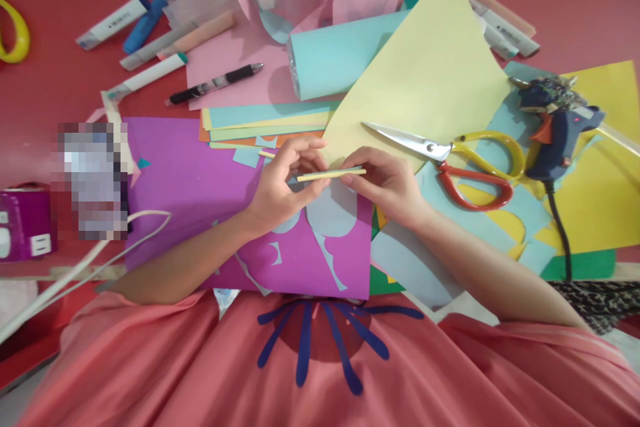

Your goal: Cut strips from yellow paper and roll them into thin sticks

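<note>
Over a purple sheet [170, 187] strewn with blue cutouts [333, 215], a person's left hand [280, 187] and right hand [390, 185] together pinch 1 thin yellow strip [334, 174]; uneven pressure could crease it. Just beyond, scissors [431, 147] lie partly on pale yellow paper [415, 67], where an outward sweep of the right hand could knock them. Farther off on the red tabletop [575, 7], 1 aqua cylinder [345, 57] could roll if bumped.

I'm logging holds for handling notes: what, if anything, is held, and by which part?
A thin pale-yellow strip: the left grip has it around its middle, the right grip near its right end.
</note>
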`<state>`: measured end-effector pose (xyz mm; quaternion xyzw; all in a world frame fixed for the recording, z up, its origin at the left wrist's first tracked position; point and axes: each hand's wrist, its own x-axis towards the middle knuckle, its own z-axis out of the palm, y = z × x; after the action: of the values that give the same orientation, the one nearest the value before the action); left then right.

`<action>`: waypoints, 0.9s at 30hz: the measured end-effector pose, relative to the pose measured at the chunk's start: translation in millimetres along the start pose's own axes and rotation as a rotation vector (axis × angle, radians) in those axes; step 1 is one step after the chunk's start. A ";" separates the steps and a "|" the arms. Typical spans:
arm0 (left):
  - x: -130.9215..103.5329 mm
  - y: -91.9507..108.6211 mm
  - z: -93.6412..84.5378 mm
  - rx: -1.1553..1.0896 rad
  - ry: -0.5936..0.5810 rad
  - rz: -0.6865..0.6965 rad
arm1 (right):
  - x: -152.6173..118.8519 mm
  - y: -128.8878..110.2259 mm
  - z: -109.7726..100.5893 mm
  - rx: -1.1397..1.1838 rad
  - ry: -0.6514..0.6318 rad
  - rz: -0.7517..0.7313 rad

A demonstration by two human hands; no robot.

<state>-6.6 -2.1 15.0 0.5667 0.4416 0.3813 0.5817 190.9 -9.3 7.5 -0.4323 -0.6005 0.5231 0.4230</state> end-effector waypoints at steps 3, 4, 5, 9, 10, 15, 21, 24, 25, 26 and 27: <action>1.2 -5.8 -1.0 -0.002 -0.045 0.081 | -1.0 1.3 0.8 -0.025 -0.013 -0.031; 1.8 -8.5 -1.7 0.004 -0.060 0.123 | -1.3 1.8 1.1 -0.031 -0.017 -0.038; 2.4 -11.4 -2.5 0.014 -0.069 0.169 | -1.6 2.4 1.4 -0.034 -0.018 -0.041; 4.3 -19.9 -5.5 0.060 -0.072 0.299 | -1.8 2.7 1.8 -0.029 -0.004 -0.032; 4.4 -20.7 -5.9 0.069 -0.065 0.307 | -1.7 2.2 1.6 -0.034 -0.002 -0.026; 3.9 -19.9 -5.2 0.061 -0.053 0.320 | -1.4 0.7 0.8 -0.059 0.000 -0.021; 4.1 -15.2 -5.1 0.069 -0.021 0.293 | -1.3 3.8 0.0 0.000 0.083 -0.046; 3.7 -10.2 -6.0 0.126 0.016 0.234 | -0.9 3.5 -1.4 -0.009 0.097 -0.048; 3.5 -8.6 -6.2 0.145 0.027 0.216 | -0.8 3.1 -1.8 -0.022 0.098 -0.042; 3.3 -7.4 -6.3 0.160 0.035 0.200 | -0.7 2.9 -2.0 -0.034 0.100 -0.035; 3.1 -6.4 -6.3 0.170 0.040 0.191 | -0.6 2.6 -2.0 -0.041 0.101 -0.032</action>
<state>-12.0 2.4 8.5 0.6457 0.4280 0.4073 0.4838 193.2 -9.1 5.1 -0.4570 -0.5958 0.4813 0.4522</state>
